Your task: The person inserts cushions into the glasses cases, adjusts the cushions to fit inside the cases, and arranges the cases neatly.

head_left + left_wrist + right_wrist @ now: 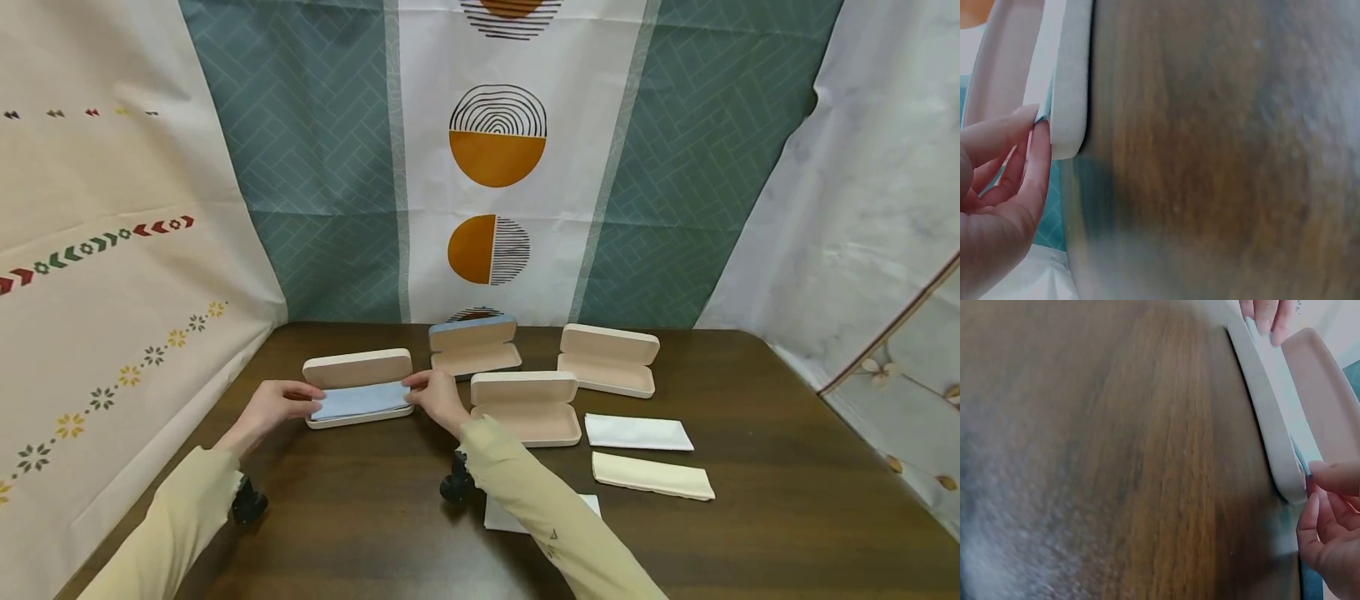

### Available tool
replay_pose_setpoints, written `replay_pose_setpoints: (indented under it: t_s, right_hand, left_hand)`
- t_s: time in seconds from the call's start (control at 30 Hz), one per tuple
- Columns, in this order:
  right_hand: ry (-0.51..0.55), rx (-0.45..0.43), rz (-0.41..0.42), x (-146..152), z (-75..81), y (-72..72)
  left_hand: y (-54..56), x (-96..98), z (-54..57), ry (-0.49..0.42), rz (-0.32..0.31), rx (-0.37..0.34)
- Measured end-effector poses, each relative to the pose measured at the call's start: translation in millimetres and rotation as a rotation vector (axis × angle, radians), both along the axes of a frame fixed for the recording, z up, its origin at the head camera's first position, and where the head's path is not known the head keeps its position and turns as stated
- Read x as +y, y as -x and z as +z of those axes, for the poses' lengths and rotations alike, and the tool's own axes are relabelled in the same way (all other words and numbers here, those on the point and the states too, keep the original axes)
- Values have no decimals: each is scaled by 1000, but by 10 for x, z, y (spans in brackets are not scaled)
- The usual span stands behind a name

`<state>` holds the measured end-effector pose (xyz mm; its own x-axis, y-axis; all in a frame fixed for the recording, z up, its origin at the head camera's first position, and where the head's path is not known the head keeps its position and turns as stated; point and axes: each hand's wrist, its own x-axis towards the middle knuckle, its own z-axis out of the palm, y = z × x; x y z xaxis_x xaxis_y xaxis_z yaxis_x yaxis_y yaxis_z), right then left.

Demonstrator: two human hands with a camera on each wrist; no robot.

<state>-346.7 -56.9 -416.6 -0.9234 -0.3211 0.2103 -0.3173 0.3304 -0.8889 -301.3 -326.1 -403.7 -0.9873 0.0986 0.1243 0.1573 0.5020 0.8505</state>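
Note:
A folded light-blue cloth lies level over the lower half of an open white glasses case at the left of the table. At the cloth's left end, my left hand pinches the corner between thumb and fingers. My right hand pinches the opposite end. In the left wrist view the left thumb and finger hold the cloth's edge just at the case's rim. The right wrist view has the right thumb on the cloth at the case's near end.
Three more open glasses cases stand to the right: a blue one, a white one and another white one. A white cloth and a cream cloth lie beyond my right forearm, which partly covers another white cloth.

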Motion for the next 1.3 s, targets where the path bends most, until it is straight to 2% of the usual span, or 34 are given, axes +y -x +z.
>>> replay_pose_setpoints:
  t_s: [0.1,0.17,0.43,0.53,0.67,0.8,0.87,0.97,1.13,1.2,1.3]
  right_hand:
    - [-11,-4,-5,-14,-11,16]
    - [-14,-4,0,-22,-20,22]
    - [-40,25,13,-34,-58,28]
    - [-92,78,13,-40,-80,25]
    - [-159,134,1,-45,-108,8]
    - [-147,124,-18,-33,-118,-10]
    - [-114,117,-29,-18,-114,-11]
    - [-50,113,-48,-3,-95,-15]
    - [65,55,-68,0,-40,-21]
    - [97,17,-57,-8,-24,-22]
    - [125,-26,-24,-19,-14,-23]
  left_hand:
    - [23,-9,-1,74,5,3]
    - [36,-13,-4,92,9,-5]
    - [31,-11,16,109,-2,-6]
    - [20,2,37,128,-5,4]
    - [19,23,59,206,-10,45]
    - [11,29,75,259,-16,78]
    - [8,23,76,240,-14,72]
    - [-5,0,80,164,3,37]
    - [-15,-55,69,20,86,-12]
    - [6,-92,31,-34,141,-24]
    - [60,-151,-50,-84,168,-30]
